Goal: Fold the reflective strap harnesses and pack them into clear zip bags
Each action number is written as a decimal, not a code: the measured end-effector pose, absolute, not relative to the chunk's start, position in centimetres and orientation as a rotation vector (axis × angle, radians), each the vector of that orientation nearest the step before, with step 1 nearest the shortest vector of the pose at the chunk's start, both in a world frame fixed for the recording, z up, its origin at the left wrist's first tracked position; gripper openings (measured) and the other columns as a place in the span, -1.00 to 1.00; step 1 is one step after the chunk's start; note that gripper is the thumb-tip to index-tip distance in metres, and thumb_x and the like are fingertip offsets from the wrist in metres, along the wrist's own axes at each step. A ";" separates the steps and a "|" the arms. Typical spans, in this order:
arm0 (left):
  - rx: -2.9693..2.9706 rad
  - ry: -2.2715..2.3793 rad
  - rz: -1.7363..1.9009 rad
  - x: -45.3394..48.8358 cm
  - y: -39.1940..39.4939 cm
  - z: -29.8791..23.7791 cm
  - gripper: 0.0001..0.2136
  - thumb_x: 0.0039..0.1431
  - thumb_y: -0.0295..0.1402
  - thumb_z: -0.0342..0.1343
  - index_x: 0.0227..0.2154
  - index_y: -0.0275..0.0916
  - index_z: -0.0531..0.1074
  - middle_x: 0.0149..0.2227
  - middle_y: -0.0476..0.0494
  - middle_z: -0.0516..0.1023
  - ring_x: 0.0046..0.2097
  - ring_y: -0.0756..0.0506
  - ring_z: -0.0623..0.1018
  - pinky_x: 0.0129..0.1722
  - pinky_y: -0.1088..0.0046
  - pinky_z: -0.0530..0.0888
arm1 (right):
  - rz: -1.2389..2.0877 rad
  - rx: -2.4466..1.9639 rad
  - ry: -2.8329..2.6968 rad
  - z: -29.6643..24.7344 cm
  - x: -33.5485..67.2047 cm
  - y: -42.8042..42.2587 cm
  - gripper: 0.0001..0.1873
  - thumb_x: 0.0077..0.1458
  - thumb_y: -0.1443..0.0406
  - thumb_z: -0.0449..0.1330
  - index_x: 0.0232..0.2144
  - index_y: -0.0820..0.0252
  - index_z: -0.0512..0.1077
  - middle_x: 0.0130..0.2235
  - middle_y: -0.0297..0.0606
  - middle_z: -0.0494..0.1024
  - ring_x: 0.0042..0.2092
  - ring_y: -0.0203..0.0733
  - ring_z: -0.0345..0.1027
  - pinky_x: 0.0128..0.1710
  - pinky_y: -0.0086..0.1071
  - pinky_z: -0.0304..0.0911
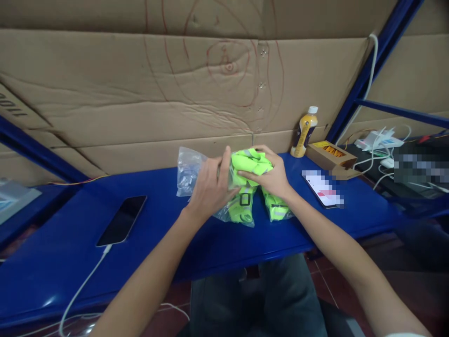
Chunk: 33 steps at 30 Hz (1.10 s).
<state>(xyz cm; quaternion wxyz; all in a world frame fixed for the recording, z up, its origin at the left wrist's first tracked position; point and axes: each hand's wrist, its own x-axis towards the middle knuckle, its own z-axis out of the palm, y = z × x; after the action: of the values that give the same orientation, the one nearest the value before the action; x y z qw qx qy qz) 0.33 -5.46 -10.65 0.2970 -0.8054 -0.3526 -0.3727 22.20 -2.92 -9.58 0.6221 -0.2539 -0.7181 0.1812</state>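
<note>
A folded bundle of neon-yellow fabric with grey reflective strips, like a safety vest (250, 161), is held up between my hands above the blue table. My right hand (275, 173) grips its right side, thumb across the front and fingers behind. My left hand (212, 185) is at its left side, thumb against it and fingers pointing up, around a clear plastic bag (187, 171) whose loose end sticks out to the left. Below lie two more neon-yellow bundles in clear plastic, a left one (242, 210) with a black rectangle and a right one (278, 211).
On the blue table (157, 243) a dark phone (122, 221) lies left, a white cable plugged in. To the right are a lit phone (321, 188), a yellow drink bottle (304, 133) and an open cardboard box (331, 158). A cardboard wall (105, 93) stands behind.
</note>
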 end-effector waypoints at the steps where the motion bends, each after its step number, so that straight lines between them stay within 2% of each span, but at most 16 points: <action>1: -2.135 -0.941 -1.006 0.3 -5.5 -10.6 -0.11 0.42 0.10 0.16 0.52 -0.48 0.04 0.10 -0.58 0.53 0.05 -0.39 0.55 0.07 0.07 0.49 | 0.356 -0.559 -1.683 -9.7 22.3 -3.1 -0.61 -0.02 0.11 0.62 -0.18 0.12 0.66 -0.01 -0.14 0.64 -0.02 -0.02 0.59 0.08 -0.13 0.48; 4: -2.094 -1.009 -1.065 0.1 -5.5 -10.3 -0.11 0.28 0.19 0.28 0.40 -0.43 0.24 0.13 -0.59 0.50 0.14 -0.47 0.52 0.13 -0.03 0.48 | 0.262 -0.480 -1.736 -9.8 22.2 -3.5 -0.58 0.01 0.08 0.61 -0.15 0.11 0.64 -0.01 -0.14 0.63 -0.03 -0.04 0.58 0.02 -0.15 0.47; 7: -2.141 -1.076 -1.111 0.0 -5.3 -10.4 -0.22 0.12 0.25 0.36 0.16 -0.27 0.40 0.08 -0.47 0.55 0.19 -0.50 0.50 0.24 -0.15 0.41 | 0.263 -0.421 -1.776 -9.9 21.9 -3.7 -0.54 -0.01 0.08 0.63 -0.14 0.11 0.63 0.00 -0.12 0.62 -0.03 -0.04 0.58 0.00 -0.17 0.46; 9: -2.237 -1.095 -1.131 0.1 -5.3 -10.7 -0.34 0.11 0.17 0.38 0.05 -0.22 0.40 -0.03 -0.34 0.60 0.09 -0.43 0.56 0.21 -0.10 0.45 | 0.292 -0.408 -1.828 -10.0 21.8 -3.8 -0.53 -0.01 0.08 0.63 -0.13 0.11 0.62 0.01 -0.12 0.61 -0.01 -0.02 0.58 0.03 -0.16 0.46; 12: -2.298 -1.129 -1.171 0.3 -5.4 -11.3 -0.44 0.07 -0.02 0.41 -0.01 -0.21 0.37 -0.13 -0.25 0.60 -0.06 -0.34 0.59 0.03 0.05 0.52 | 0.321 -0.429 -1.883 -10.2 21.6 -4.0 -0.53 0.01 0.07 0.61 -0.11 0.10 0.60 0.02 -0.13 0.61 0.02 0.00 0.58 0.07 -0.12 0.45; 14: -2.294 -1.136 -1.211 0.3 -5.5 -11.5 -0.44 0.02 -0.09 0.42 0.00 -0.21 0.35 -0.12 -0.24 0.61 -0.08 -0.32 0.59 -0.04 0.11 0.52 | 0.316 -0.457 -1.885 -10.2 21.4 -4.2 -0.54 0.03 0.07 0.58 -0.09 0.08 0.58 0.03 -0.14 0.60 0.04 0.01 0.57 0.09 -0.10 0.45; 17: -2.283 -1.142 -1.233 0.3 -5.5 -11.6 -0.42 0.04 -0.09 0.41 0.04 -0.22 0.34 -0.07 -0.27 0.60 -0.07 -0.32 0.58 -0.06 0.11 0.50 | 0.266 -0.484 -1.887 -10.2 21.2 -4.6 -0.58 0.09 0.09 0.52 -0.06 0.07 0.57 0.04 -0.12 0.59 0.07 0.03 0.56 0.10 -0.08 0.46; 23: -2.181 -1.094 -1.085 0.3 -5.4 -11.7 -0.49 0.33 0.03 0.25 0.08 -0.28 0.40 -0.13 -0.33 0.61 -0.14 -0.33 0.54 -0.13 0.09 0.41 | 0.223 -0.492 -1.918 -10.4 21.2 -4.5 -0.69 0.19 0.14 0.46 -0.07 0.10 0.59 0.06 -0.09 0.59 0.11 0.03 0.55 0.16 -0.09 0.44; 27: -2.214 -0.954 -1.011 0.3 -5.5 -11.3 -0.29 0.31 0.20 0.25 0.21 -0.32 0.32 0.01 -0.43 0.60 0.01 -0.40 0.55 -0.04 0.05 0.43 | 0.395 -0.601 -1.820 -10.3 21.4 -4.2 -0.70 0.12 0.10 0.50 -0.21 0.11 0.60 0.01 -0.14 0.63 0.05 0.01 0.56 0.16 -0.10 0.45; 30: -2.195 -0.910 -1.025 0.3 -5.5 -11.4 -0.28 0.35 0.15 0.24 0.28 -0.33 0.24 0.07 -0.47 0.57 0.06 -0.43 0.54 0.03 0.01 0.43 | 0.609 -0.652 -1.750 -9.8 21.5 -4.2 -0.65 0.04 0.07 0.55 -0.22 0.13 0.64 -0.01 -0.16 0.68 0.02 0.01 0.57 0.13 -0.10 0.48; 33: -2.179 -0.909 -1.037 0.4 -5.4 -11.6 -0.29 0.35 0.10 0.24 0.27 -0.35 0.23 0.03 -0.46 0.57 0.00 -0.42 0.53 0.00 0.00 0.43 | 0.909 -0.688 -1.729 -9.3 21.8 -4.4 -0.54 -0.03 0.01 0.59 -0.18 0.15 0.68 -0.11 -0.21 0.72 -0.07 -0.01 0.61 0.02 -0.12 0.55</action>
<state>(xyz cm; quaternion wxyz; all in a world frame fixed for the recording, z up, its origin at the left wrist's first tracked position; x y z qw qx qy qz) 0.36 -5.37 -11.61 0.2775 -0.8118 -0.3386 -0.3864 21.76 -4.37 -9.32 0.5101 -0.2856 -0.7182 0.3773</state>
